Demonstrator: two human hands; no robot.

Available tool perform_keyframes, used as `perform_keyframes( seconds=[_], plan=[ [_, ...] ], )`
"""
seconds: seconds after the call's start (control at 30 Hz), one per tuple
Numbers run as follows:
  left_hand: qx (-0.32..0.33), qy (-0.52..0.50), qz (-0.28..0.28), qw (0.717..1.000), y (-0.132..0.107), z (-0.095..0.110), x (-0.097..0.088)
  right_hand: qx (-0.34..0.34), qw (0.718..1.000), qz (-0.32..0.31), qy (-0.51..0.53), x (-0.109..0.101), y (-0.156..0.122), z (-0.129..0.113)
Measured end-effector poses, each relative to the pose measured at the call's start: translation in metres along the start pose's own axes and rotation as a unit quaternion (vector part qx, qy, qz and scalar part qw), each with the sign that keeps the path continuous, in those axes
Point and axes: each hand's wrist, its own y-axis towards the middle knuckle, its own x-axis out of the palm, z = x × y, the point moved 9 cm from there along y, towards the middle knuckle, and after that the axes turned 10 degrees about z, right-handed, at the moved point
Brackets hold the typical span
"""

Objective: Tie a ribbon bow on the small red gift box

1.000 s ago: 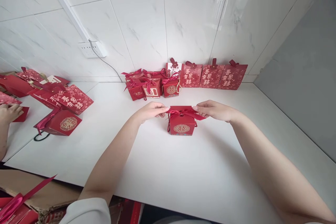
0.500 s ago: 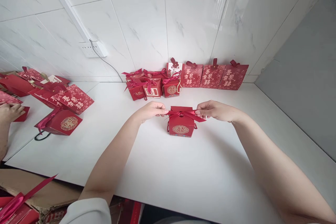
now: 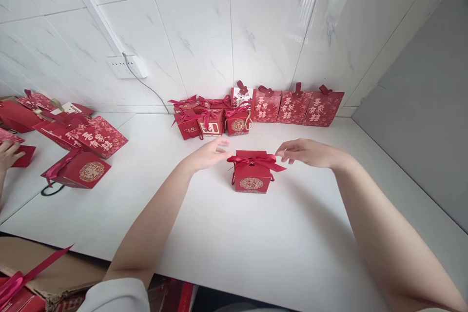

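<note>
A red gift box (image 3: 251, 183) with a round gold emblem stands upright on the white table (image 3: 234, 248). Across its top lies a red ribbon bow (image 3: 268, 161), its loops spread to both sides. My left hand (image 3: 209, 155) hovers at the bow's left end, fingers apart and somewhat blurred, holding nothing. On the other side my right hand (image 3: 303, 151) is just off the bow's right loop, its fingers loosely bent and parted, with nothing in them.
Several small ribboned boxes (image 3: 210, 122) and flat red gift bags (image 3: 296, 107) line the tiled wall. More red boxes (image 3: 91, 175) are on the left, near another person's hand (image 3: 9, 155). A cardboard carton (image 3: 54, 265) holding red boxes is at lower left.
Both hands have let go of the ribbon and moved slightly outward from it. The bow stays on the box. The other person's hand at the left has shifted.
</note>
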Motion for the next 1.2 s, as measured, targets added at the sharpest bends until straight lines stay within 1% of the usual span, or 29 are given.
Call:
perform_keyframes(
  seconds=[0.03, 0.07, 0.1, 0.17, 0.2, 0.27, 0.33, 0.37, 0.43, 0.5, 0.57, 0.7, 0.8, 0.9, 1.03, 1.2],
  plan=[
    [0.038, 0.010, 0.045, 0.998, -0.002, 0.010, -0.007, 0.011, 0.999, 0.039, -0.016, -0.012, -0.002, 0.002],
    [0.080, 0.022, 0.078, 0.993, -0.005, 0.022, -0.010, 0.012, 0.996, 0.081, -0.033, -0.023, -0.005, 0.002],
    [0.121, 0.038, 0.098, 0.987, -0.009, 0.034, -0.010, 0.000, 0.991, 0.125, -0.049, -0.033, -0.009, -0.002],
    [0.180, 0.071, 0.106, 0.975, -0.016, 0.052, -0.002, -0.063, 0.975, 0.198, -0.076, -0.044, -0.016, -0.020],
    [0.196, 0.087, 0.103, 0.971, -0.019, 0.057, 0.005, -0.109, 0.965, 0.222, -0.086, -0.044, -0.019, -0.032],
    [0.211, 0.114, 0.098, 0.966, -0.021, 0.060, 0.020, -0.208, 0.944, 0.236, -0.104, -0.031, -0.025, -0.059],
    [0.217, 0.130, 0.100, 0.962, -0.021, 0.058, 0.033, -0.293, 0.920, 0.215, -0.149, -0.008, -0.028, -0.081],
    [0.219, 0.134, 0.103, 0.961, -0.020, 0.057, 0.039, -0.322, 0.907, 0.205, -0.180, 0.004, -0.029, -0.088],
    [0.225, 0.140, 0.118, 0.957, -0.019, 0.053, 0.044, -0.352, 0.884, 0.192, -0.240, 0.023, -0.028, -0.095],
    [0.231, 0.149, 0.142, 0.951, -0.020, 0.052, 0.044, -0.359, 0.866, 0.195, -0.289, 0.034, -0.026, -0.095],
    [0.233, 0.156, 0.156, 0.947, -0.020, 0.052, 0.042, -0.360, 0.849, 0.203, -0.330, 0.039, -0.025, -0.093],
    [0.224, 0.145, 0.141, 0.953, -0.019, 0.051, 0.041, -0.362, 0.811, 0.224, -0.401, 0.043, -0.024, -0.093],
    [0.220, 0.138, 0.133, 0.956, -0.017, 0.050, 0.041, -0.374, 0.789, 0.236, -0.426, 0.044, -0.026, -0.096],
    [0.216, 0.129, 0.128, 0.959, -0.015, 0.048, 0.041, -0.384, 0.785, 0.239, -0.423, 0.044, -0.027, -0.098],
    [0.221, 0.127, 0.123, 0.959, -0.015, 0.048, 0.042, -0.385, 0.792, 0.223, -0.418, 0.047, -0.025, -0.097],
    [0.225, 0.132, 0.134, 0.956, -0.015, 0.048, 0.042, -0.386, 0.801, 0.209, -0.407, 0.049, -0.026, -0.097]
  ],
)
